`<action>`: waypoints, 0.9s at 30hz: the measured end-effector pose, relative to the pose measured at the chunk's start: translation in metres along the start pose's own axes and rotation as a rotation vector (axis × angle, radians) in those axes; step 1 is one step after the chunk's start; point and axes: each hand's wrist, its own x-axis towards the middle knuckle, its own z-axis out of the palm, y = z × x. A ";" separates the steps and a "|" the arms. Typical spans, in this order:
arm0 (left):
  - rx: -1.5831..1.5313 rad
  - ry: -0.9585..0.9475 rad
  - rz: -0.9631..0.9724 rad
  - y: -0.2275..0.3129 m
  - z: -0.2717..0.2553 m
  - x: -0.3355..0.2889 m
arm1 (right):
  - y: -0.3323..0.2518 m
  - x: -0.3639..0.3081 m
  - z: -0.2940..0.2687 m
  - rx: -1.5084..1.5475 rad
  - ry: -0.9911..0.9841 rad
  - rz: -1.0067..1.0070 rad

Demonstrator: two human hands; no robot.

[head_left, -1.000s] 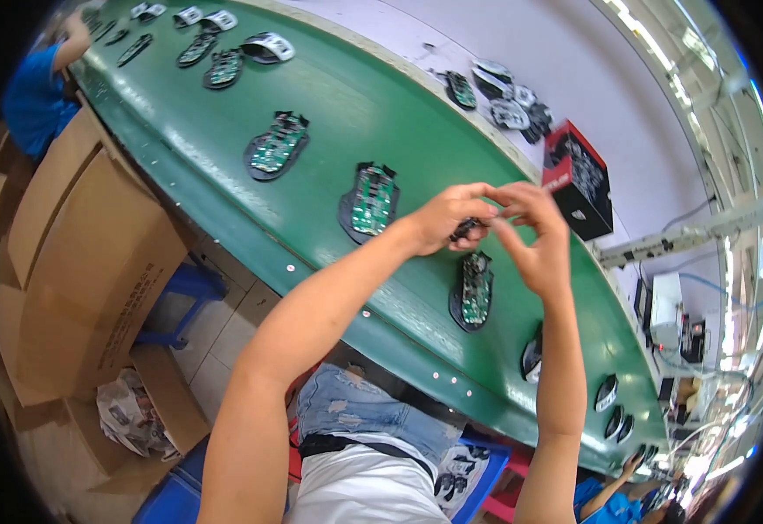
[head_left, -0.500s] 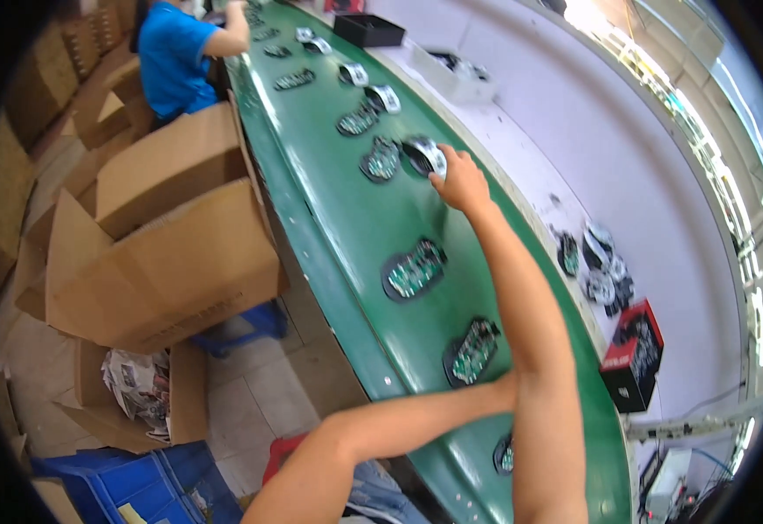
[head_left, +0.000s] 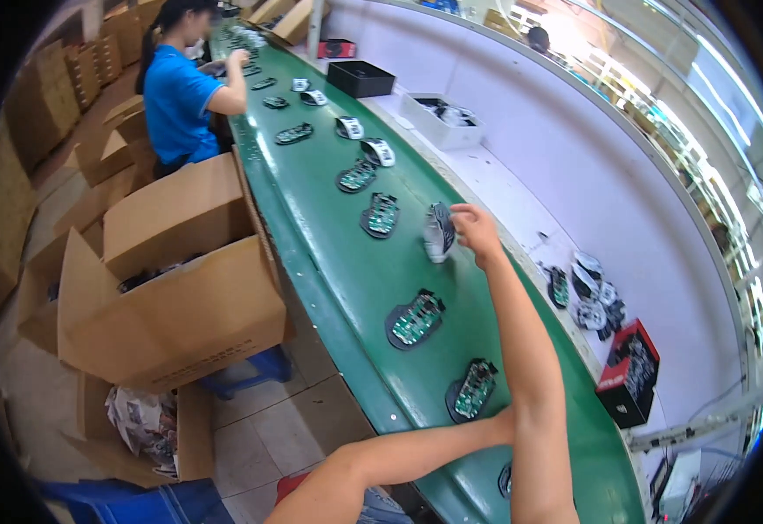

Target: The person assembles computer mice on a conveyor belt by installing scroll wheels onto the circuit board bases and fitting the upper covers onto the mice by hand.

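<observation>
Since half a second ago we note the right hand has lifted the mouse shell clear of the green conveyor surface; earlier it was only reaching out to it on the belt. The right hand now pinches the shell by its edge, shell tilted on its side, held above the belt just beside an open mouse base with a green circuit board. The left hand is hidden behind the right forearm near the lower belt; we cannot tell whether it is open or closed. Two more open bases lie nearer us on the belt. A cardboard box stands left of the conveyor; a person in a blue shirt works further up.
</observation>
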 end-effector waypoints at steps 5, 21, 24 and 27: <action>0.504 -0.191 -0.133 0.046 -0.017 0.015 | -0.026 -0.106 -0.059 -0.214 0.062 -0.081; 0.734 -0.134 -0.015 0.060 -0.010 0.001 | 0.013 -0.044 0.069 -0.436 0.260 0.215; 0.611 -0.204 -0.032 0.056 -0.002 0.011 | 0.013 -0.039 0.030 -0.077 0.259 0.079; -0.185 -0.214 -0.063 0.007 -0.019 0.000 | -0.041 -0.081 0.031 0.434 0.030 0.005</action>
